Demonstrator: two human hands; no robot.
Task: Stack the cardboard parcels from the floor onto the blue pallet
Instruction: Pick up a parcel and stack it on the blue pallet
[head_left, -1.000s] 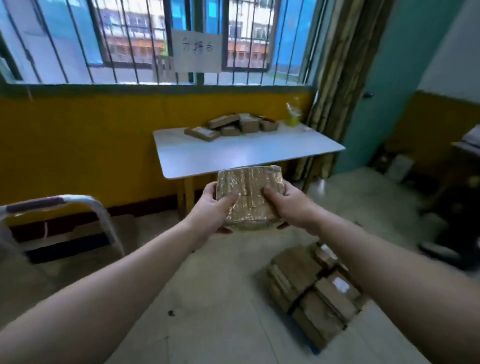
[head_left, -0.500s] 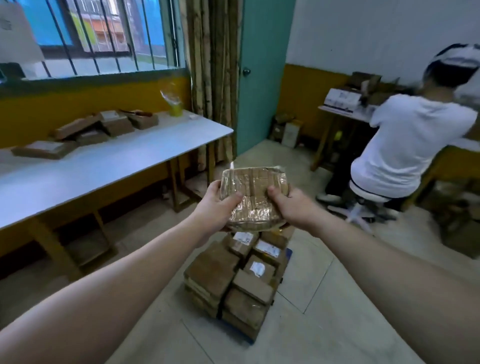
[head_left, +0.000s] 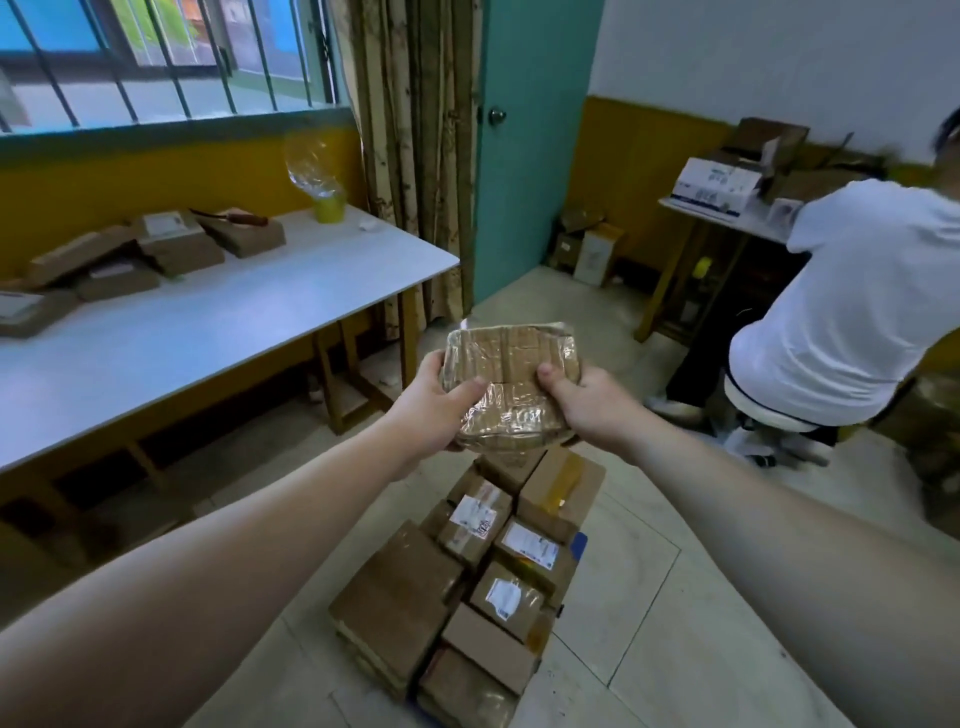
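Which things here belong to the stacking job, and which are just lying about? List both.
Job: taped parcel, left hand, right hand, stacked parcels, blue pallet.
Lying about: white table, tabletop boxes, yellow cup, corner boxes.

Wrapped parcel (head_left: 511, 387): brown cardboard under glossy, wrinkled clear plastic film.
Stacked parcels (head_left: 400, 592): matt brown cardboard; white paper labels (head_left: 530, 543); some glossy tape strips.
Pallet (head_left: 580, 546): blue, looks plastic.
Table (head_left: 208, 322): smooth white top, slight sheen; wooden legs.
Floor (head_left: 649, 623): smooth pale tiles.
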